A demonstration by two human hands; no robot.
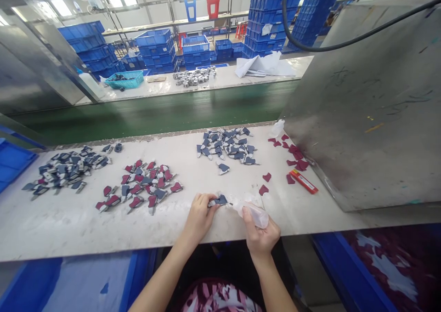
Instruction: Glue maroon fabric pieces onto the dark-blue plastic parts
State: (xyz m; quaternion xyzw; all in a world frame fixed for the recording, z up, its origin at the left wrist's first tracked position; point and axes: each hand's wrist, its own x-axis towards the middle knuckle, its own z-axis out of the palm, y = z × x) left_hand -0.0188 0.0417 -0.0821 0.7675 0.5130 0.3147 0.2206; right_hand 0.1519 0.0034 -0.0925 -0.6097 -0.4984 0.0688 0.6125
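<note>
My left hand (201,213) pinches a small grey part with a dark blue face (220,200) just above the worktable's front edge. To its right, my right hand (261,234) is wrapped round a translucent squeeze bottle (257,214), whose narrow end points left toward that part. Beyond my hands lies a pile of blue-faced parts (227,144), with a single one (223,168) apart from it. Two dark red pieces (263,190) lie beyond the bottle. A pile of red-faced and blue-faced parts (138,188) is left of my left hand.
Another pile of parts (65,167) sits far left on the worktable (103,231). Loose red pieces (296,153) and a red packet (305,182) lie beside a metal housing (379,105) at right. A green conveyor belt (155,114) runs behind. Blue bins (358,275) stand below the front edge.
</note>
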